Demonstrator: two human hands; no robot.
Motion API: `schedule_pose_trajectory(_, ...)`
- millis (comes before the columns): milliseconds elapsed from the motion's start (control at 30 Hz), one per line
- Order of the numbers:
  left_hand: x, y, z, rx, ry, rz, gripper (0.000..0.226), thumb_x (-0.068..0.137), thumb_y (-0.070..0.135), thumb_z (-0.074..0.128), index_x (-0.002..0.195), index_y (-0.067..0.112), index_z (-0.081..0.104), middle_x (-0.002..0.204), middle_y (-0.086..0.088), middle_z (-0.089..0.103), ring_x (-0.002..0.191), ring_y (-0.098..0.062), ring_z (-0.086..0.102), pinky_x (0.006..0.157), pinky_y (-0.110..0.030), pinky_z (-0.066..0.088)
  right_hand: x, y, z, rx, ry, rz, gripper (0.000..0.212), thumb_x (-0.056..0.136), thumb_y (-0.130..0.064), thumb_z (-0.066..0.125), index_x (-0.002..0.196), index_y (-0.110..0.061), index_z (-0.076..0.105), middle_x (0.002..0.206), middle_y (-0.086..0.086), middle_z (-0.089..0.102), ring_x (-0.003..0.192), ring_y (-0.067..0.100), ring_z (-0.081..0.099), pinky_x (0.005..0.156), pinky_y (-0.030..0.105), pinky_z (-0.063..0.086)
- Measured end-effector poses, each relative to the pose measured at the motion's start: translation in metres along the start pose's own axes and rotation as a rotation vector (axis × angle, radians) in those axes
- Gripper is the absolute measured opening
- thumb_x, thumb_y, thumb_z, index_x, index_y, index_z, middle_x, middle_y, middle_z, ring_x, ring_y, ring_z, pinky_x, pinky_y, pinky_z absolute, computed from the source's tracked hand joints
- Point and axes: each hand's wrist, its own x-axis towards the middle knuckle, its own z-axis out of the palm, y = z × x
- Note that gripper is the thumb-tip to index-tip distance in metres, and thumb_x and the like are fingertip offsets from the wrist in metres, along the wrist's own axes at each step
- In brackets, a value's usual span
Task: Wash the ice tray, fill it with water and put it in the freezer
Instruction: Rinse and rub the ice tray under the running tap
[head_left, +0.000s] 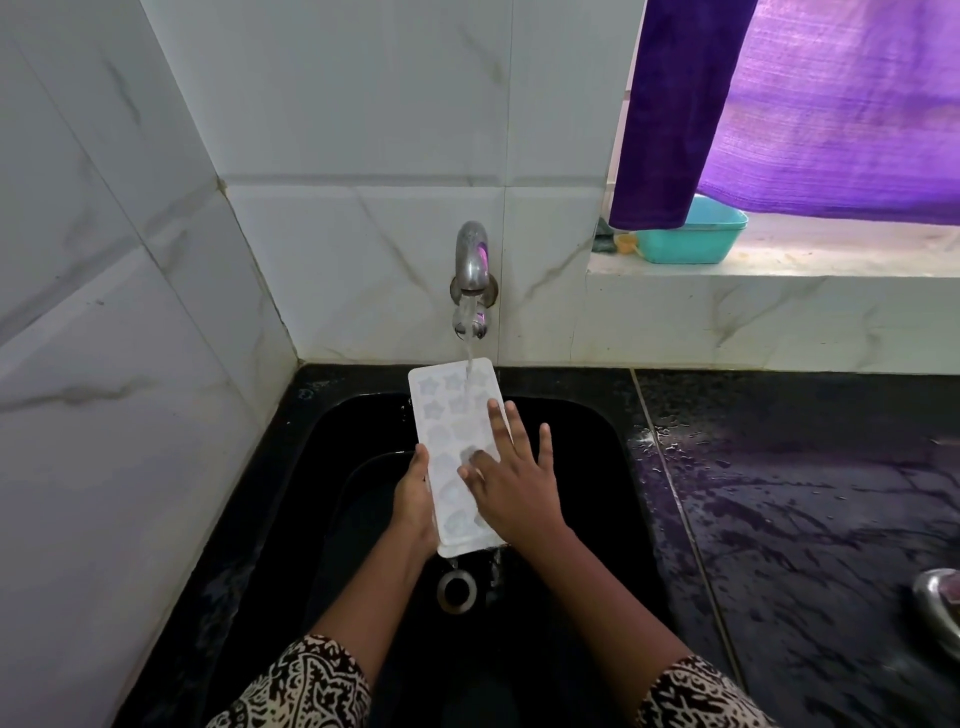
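Note:
A white ice tray (447, 415) with star-shaped and other moulds is held lengthwise over the black sink (613, 457). Water runs from the metal tap (471, 260) onto the tray's far end. My left hand (415, 493) grips the tray's left edge, thumb on top. Spread flat on the tray's right half lies my right hand (511, 475), its fingers straight and touching the moulds. Water drips off the tray's near end towards the drain (457, 590).
White marble-look tiles form the left and back walls. A wet black counter (805, 493) lies to the right, with a metal object (940, 597) at its right edge. A teal tub (691, 239) sits on the window ledge under a purple curtain (810, 104).

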Motion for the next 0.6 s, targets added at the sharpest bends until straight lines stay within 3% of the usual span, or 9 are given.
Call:
schedule_pose_trajectory(67,-0.003,0.0,0.005,0.009,-0.01,0.018,0.055,0.101,0.052,0.031,0.118,0.011,0.063,0.113,-0.017,0.069,0.105,-0.037,0.064,0.094,-0.05,0.049,0.003,-0.009,0.0,0.003,0.03,0.042,0.051,0.091,-0.052,0.023,0.087,-0.025,0.065,0.155,0.012,0.022,0.145,0.024,0.005,0.111,0.056,0.006)
schedule_pose_trajectory(133,-0.001,0.004,0.004,0.022,-0.004,0.037,0.054,0.101,0.051,0.031,0.12,0.011,0.063,0.112,-0.015,0.07,0.102,-0.035,0.065,0.088,-0.047,0.051,0.001,-0.012,0.002,0.039,-0.018,-0.003,0.061,0.089,-0.055,0.013,0.104,-0.023,0.063,0.158,0.008,0.003,0.145,0.02,-0.01,0.113,0.054,-0.006)
schedule_pose_trajectory(233,0.001,0.007,0.001,0.031,0.008,0.021,0.057,0.1,0.052,0.034,0.126,0.01,0.06,0.119,-0.019,0.067,0.11,-0.04,0.062,0.099,-0.054,0.045,0.003,-0.001,-0.009,0.1,-0.142,-0.024,0.076,0.083,-0.057,-0.003,0.115,-0.025,0.058,0.153,0.002,-0.022,0.138,0.02,-0.031,0.107,0.049,-0.02)
schedule_pose_trajectory(333,-0.001,0.004,0.005,0.051,0.01,0.017,0.058,0.1,0.054,0.034,0.127,0.01,0.061,0.118,-0.019,0.068,0.11,-0.04,0.063,0.101,-0.056,0.045,0.006,-0.001,-0.014,0.077,-0.086,0.014,0.071,0.086,-0.055,0.002,0.101,-0.024,0.063,0.156,0.003,-0.015,0.141,0.024,-0.024,0.109,0.052,-0.014)
schedule_pose_trajectory(500,-0.002,0.005,0.003,0.042,0.021,0.034,0.057,0.1,0.052,0.034,0.128,0.01,0.06,0.119,-0.018,0.067,0.109,-0.04,0.062,0.095,-0.051,0.049,0.001,-0.003,-0.013,0.114,-0.135,-0.043,0.071,0.085,-0.059,0.004,0.112,-0.025,0.06,0.155,-0.002,-0.019,0.14,0.02,-0.027,0.111,0.052,-0.011)
schedule_pose_trajectory(600,0.0,0.005,0.006,0.038,0.012,0.019,0.057,0.1,0.054,0.033,0.125,0.011,0.061,0.117,-0.018,0.068,0.108,-0.04,0.063,0.097,-0.054,0.047,0.007,0.006,-0.012,0.069,-0.061,-0.019,0.064,0.089,-0.057,0.011,0.095,-0.026,0.066,0.157,0.002,-0.007,0.144,0.022,-0.017,0.112,0.055,-0.001)
